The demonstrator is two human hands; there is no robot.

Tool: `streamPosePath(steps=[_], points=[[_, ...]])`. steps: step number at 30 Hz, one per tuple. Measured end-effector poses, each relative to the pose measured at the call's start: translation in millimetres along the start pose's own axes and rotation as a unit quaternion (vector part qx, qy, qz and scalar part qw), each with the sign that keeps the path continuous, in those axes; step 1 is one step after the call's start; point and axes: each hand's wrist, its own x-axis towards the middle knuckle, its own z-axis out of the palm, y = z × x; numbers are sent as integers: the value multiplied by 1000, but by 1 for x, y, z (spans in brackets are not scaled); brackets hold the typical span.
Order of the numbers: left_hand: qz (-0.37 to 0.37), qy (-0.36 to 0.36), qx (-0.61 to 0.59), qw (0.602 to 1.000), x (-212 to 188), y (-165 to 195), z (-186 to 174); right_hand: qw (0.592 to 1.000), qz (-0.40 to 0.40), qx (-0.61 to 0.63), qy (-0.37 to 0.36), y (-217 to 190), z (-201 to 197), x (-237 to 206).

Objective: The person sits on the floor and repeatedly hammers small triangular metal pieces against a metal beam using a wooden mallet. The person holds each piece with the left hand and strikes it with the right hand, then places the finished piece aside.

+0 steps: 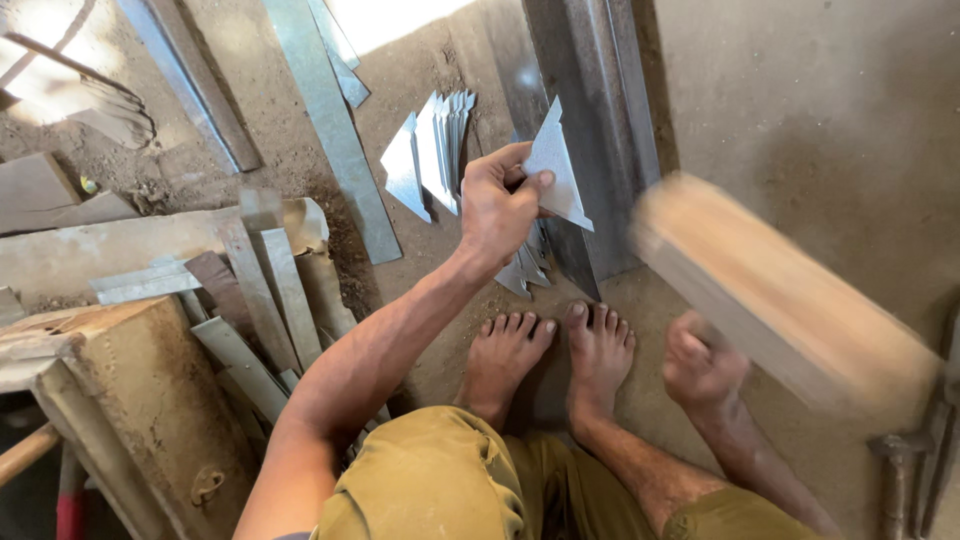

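Left hand (500, 205) pinches a metal triangle (557, 170) over the steel beam (590, 130); right hand (700, 365) grips a blurred mallet (780, 300), which could strike fingers.

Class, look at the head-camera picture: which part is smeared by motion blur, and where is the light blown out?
Head view: the wooden block in the right hand is motion-blurred; the left hand and its metal piece stay sharp; sunlight overexposes the top edge and upper-left corner.

metal strips (262, 280) on wood block (130, 400) left; long channel (330, 120) on dirt floor (820, 120).
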Motion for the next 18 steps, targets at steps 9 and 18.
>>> streamPosePath(steps=[9,18], points=[[-11,-4,-1,1000,1,-2,-1,969,-117,208,61,11,17,-3],[-2,-18,-14,1000,0,0,-3,985,-50,165,14,20,19,-2]])
